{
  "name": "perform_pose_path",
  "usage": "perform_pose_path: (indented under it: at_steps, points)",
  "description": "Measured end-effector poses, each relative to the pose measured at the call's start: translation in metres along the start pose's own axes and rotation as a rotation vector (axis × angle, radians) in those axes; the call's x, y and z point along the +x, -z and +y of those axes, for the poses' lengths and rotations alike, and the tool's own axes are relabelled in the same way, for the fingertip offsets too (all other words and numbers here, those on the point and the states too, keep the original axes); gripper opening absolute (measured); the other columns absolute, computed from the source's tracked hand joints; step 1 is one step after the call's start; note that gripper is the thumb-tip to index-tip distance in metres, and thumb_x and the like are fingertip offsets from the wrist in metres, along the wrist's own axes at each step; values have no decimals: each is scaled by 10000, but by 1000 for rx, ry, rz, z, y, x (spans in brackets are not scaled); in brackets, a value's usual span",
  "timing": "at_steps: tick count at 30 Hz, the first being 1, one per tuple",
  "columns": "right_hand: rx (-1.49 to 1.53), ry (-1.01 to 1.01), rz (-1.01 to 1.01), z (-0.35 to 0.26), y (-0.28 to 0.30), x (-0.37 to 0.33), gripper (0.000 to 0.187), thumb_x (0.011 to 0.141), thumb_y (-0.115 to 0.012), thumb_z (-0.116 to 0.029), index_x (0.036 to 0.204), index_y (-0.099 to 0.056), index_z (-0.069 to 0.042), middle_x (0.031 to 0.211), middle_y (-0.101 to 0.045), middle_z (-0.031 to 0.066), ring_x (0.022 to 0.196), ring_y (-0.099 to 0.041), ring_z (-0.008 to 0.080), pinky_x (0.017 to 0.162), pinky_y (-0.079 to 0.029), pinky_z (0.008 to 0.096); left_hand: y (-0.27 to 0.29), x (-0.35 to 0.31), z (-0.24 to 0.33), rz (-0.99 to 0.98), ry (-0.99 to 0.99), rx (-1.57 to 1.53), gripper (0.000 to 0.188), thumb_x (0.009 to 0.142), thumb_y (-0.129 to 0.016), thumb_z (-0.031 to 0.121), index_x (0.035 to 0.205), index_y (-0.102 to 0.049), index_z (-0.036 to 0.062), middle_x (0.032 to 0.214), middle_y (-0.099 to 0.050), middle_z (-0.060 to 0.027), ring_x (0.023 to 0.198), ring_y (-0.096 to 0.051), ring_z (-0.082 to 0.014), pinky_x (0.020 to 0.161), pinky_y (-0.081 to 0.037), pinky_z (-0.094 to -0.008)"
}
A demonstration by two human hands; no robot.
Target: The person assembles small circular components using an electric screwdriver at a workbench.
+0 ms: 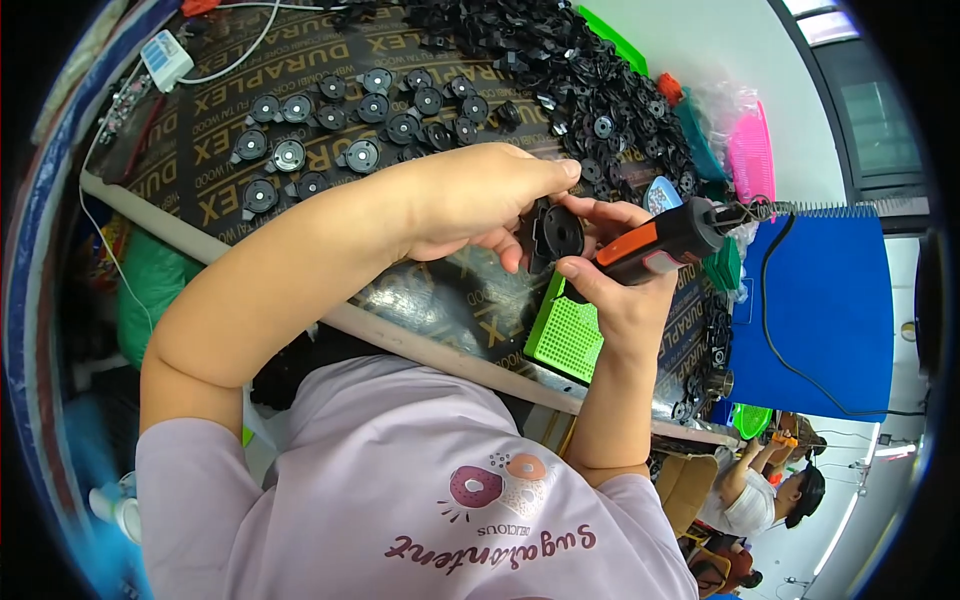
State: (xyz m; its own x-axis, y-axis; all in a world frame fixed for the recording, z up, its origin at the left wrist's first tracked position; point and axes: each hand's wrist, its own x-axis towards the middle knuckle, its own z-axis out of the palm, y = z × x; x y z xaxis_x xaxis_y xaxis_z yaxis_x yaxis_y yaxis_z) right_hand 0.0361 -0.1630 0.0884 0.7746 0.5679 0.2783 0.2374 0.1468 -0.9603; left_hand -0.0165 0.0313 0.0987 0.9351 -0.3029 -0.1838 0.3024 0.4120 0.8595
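Observation:
Above the bench, my left hand [490, 200] is curled at the left edge of a round black plastic part [562, 234], its fingers bent against it. My right hand [625, 285] grips an orange and black electric screwdriver [640, 250], which lies across the palm. The thumb and a fingertip of that same hand also touch the part's right side. A coiled spring cord [830, 208] runs from the screwdriver's end off to the right. Just below the hands sits a green perforated basket [563, 335]; the screwdriver's tip is hard to make out.
Several round black assemblies with metallic centres [362, 155] stand in loose rows at the far left of the bench. A large heap of black parts [600, 120] spreads behind my hands. A pink basket [752, 150] and a blue panel [820, 310] stand right. Another person [750, 490] works lower right.

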Motion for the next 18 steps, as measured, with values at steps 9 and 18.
perform_pose_path:
  at_steps: [9,18]
  points:
    - [-164,25,3,4,2,-2,562,613,-800,60,1118,-555,44,1114,-636,189,873,-628,171,770,-518,284,-1,1,-5,6,-54,-45,423,994,-450,354,1081,-587,-37,894,-591,-107,675,-582,-179,616,-516,-298]
    - [-245,73,16,2,0,-3,545,582,-816,70,1076,-588,32,1071,-650,136,747,-538,91,685,-462,239,-1,6,-15,16,-89,-73,349,965,-522,290,1074,-589,-35,908,-595,-87,697,-584,-145,631,-517,-283]
